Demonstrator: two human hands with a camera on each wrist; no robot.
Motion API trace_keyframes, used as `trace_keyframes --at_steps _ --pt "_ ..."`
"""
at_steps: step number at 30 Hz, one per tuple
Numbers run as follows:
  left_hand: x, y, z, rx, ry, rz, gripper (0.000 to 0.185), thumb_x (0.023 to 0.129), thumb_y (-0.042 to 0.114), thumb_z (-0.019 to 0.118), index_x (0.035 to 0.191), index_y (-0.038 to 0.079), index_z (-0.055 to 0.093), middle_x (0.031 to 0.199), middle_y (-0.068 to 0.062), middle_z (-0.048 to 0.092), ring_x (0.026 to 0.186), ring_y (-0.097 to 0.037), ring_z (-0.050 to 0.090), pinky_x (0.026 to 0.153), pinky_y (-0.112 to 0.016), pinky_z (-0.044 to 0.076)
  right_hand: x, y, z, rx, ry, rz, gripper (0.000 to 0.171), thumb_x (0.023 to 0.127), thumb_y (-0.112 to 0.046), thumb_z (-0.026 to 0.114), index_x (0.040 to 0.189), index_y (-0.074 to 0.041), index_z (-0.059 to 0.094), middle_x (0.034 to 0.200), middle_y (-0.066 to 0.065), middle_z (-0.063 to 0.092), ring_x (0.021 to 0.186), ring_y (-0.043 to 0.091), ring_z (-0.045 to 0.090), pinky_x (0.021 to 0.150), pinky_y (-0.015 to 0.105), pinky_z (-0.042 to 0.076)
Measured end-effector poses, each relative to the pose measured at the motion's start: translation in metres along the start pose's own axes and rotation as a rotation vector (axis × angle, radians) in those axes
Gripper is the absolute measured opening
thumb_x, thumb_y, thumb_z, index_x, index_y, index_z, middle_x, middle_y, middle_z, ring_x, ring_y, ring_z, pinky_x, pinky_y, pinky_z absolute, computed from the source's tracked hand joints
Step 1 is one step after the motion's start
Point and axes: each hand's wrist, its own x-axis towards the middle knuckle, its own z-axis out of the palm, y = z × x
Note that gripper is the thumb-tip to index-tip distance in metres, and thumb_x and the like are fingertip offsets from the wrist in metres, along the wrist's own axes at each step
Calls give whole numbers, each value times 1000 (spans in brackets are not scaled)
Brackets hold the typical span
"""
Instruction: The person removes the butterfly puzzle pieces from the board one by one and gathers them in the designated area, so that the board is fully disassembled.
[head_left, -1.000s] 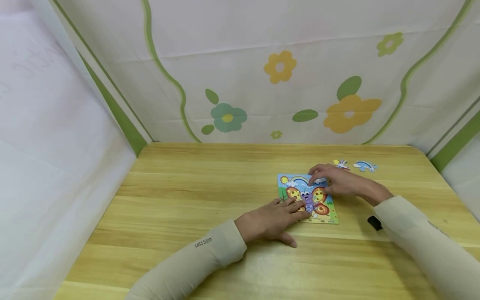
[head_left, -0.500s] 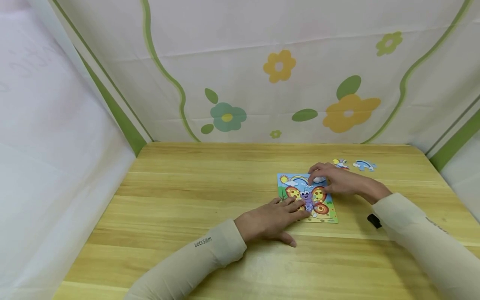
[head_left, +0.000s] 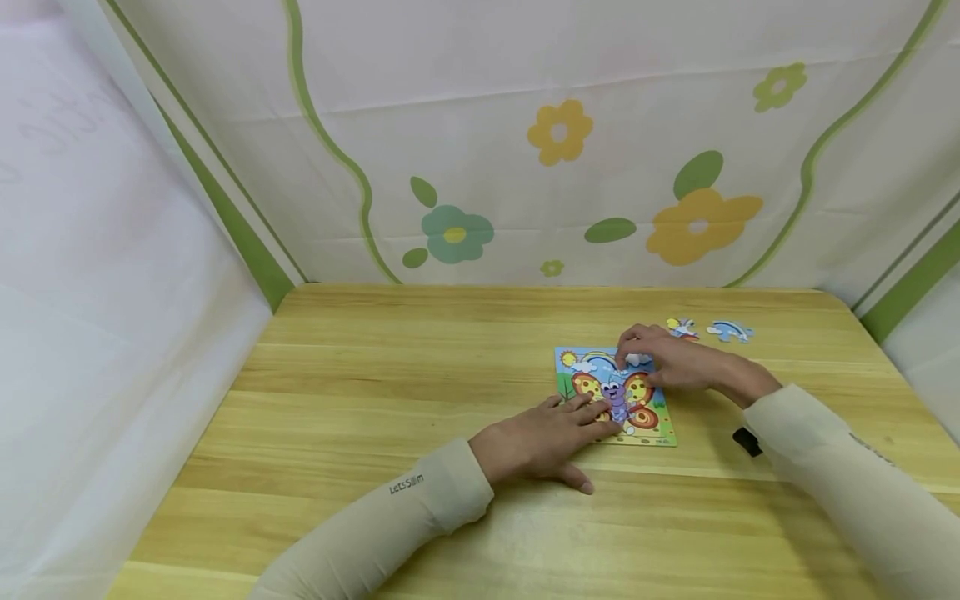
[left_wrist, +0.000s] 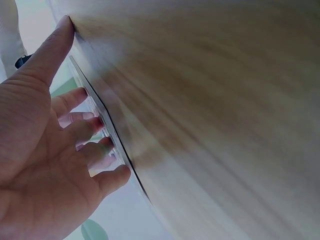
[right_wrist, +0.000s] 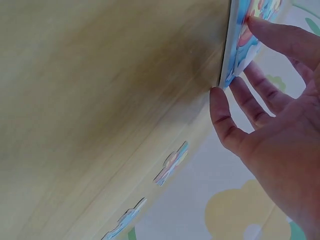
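Puzzle board (head_left: pixel 615 397), printed with a butterfly, is seen lying flat on the wooden desk (head_left: pixel 375 400), right of centre and well apart from every desk edge. Its near left corner is pressed by the straight, spread fingers of the left hand (head_left: pixel 543 442), which grips nothing. Its far right corner is touched by the fingertips of the right hand (head_left: pixel 671 360), fingers extended and likewise holding nothing. Two loose puzzle pieces (head_left: pixel 708 330) are counted just beyond the right hand, near the back edge. Bare wood is left open across the whole left half. One small black object (head_left: pixel 747 442) is seen beside the right sleeve.
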Motion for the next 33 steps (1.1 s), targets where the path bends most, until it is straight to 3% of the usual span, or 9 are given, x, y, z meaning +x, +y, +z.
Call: trace_keyframes --at_steps 10,33 --pt "0 0 1 1 5 1 88 98 63 58 169 33 18 178 5 9 165 -20 10 133 -45 19 -2 0 2 -16 40 -16 39 87 10 73 106 -24 70 123 5 62 119 34 54 100 63 44" --pt "-1 0 0 -4 1 -2 87 98 64 58 169 34 18 178 5 8 165 -20 10 133 -46 19 -1 1 1 -50 31 20 33 90 3 74 111 -22 77 126 10 62 119 36 54 98 62 48"
